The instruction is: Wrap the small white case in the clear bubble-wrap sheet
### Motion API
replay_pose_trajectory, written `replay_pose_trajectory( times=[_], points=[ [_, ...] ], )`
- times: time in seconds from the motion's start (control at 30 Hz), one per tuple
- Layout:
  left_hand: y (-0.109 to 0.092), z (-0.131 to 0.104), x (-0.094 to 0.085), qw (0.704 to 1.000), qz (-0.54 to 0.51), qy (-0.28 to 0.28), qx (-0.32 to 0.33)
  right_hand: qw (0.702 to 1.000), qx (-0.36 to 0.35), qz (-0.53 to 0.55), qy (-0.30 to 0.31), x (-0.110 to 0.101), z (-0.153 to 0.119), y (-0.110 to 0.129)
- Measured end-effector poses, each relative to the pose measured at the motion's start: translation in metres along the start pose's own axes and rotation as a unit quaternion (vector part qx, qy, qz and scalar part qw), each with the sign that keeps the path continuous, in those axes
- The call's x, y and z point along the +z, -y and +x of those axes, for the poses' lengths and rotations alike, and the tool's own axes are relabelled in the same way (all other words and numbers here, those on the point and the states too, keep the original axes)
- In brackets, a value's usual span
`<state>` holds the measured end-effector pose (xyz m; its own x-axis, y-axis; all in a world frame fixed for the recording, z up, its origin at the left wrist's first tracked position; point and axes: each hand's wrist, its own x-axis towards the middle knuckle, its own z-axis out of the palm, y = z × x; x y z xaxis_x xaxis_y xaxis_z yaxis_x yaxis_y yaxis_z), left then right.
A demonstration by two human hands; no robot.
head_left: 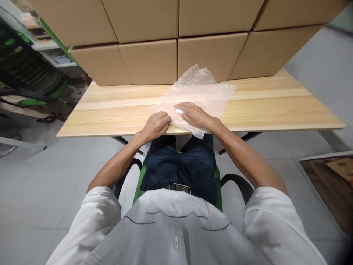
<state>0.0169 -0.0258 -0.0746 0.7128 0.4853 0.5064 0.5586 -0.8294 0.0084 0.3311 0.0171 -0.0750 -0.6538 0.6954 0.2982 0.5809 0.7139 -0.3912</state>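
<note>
A thin, translucent, crinkled plastic sheet (205, 96) lies askew on the wooden table, its lower corner hanging over the front edge. My right hand (196, 115) rests on the sheet, fingers closed around a small, smooth white object (179, 110). Only one end of that object shows, so its kind is unclear. At the sheet's left edge, my left hand (156, 125) is closed, with its curled fingertips on the plastic near the table's front edge. The two hands are a short way apart.
Stacked cardboard boxes (149, 60) line the back of the table (110, 114). I sit on a green chair with black armrests (237, 184). A black and green chair (30, 70) stands at the left. Flattened cardboard (342, 167) lies low at the right.
</note>
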Motion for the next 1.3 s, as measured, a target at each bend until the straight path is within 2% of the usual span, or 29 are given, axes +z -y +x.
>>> replay_pose_trajectory(
  times=[0.1,0.2,0.37,0.5,0.63,0.77,0.83,0.97,1.13,1.3],
  points=[
    [-0.004,0.003,0.003,1.0,-0.004,-0.005,0.024,1.0,0.0,-0.011,0.027,-0.008,0.003,-0.003],
    [-0.012,0.007,0.01,0.999,-0.012,-0.005,0.033,0.999,-0.008,-0.009,0.049,-0.017,0.003,0.008],
    [-0.021,0.012,0.017,0.997,-0.065,-0.006,-0.029,0.996,-0.035,0.046,0.065,-0.023,-0.013,0.03],
    [-0.02,0.01,0.01,0.994,-0.091,0.011,-0.064,0.995,-0.014,0.066,0.069,-0.019,-0.028,0.023],
    [-0.017,0.007,0.0,0.993,-0.082,0.057,-0.059,0.995,-0.005,0.071,0.068,-0.024,-0.034,0.022],
    [-0.016,0.011,-0.002,0.991,-0.091,0.075,-0.068,0.998,-0.045,0.03,0.021,-0.044,-0.055,0.053],
    [-0.014,0.015,0.0,0.989,-0.1,0.078,-0.082,0.996,-0.084,-0.014,0.031,-0.051,-0.073,0.073],
    [-0.011,0.028,0.002,0.984,-0.124,0.081,-0.103,0.987,-0.095,-0.128,0.001,-0.047,-0.094,0.098],
    [-0.013,0.043,-0.003,0.975,-0.156,0.09,-0.129,0.985,-0.02,-0.169,-0.04,-0.031,-0.077,0.085],
    [-0.013,0.051,-0.006,0.962,-0.194,0.092,-0.17,0.983,0.023,-0.172,-0.065,-0.029,-0.074,0.072]
  ],
)
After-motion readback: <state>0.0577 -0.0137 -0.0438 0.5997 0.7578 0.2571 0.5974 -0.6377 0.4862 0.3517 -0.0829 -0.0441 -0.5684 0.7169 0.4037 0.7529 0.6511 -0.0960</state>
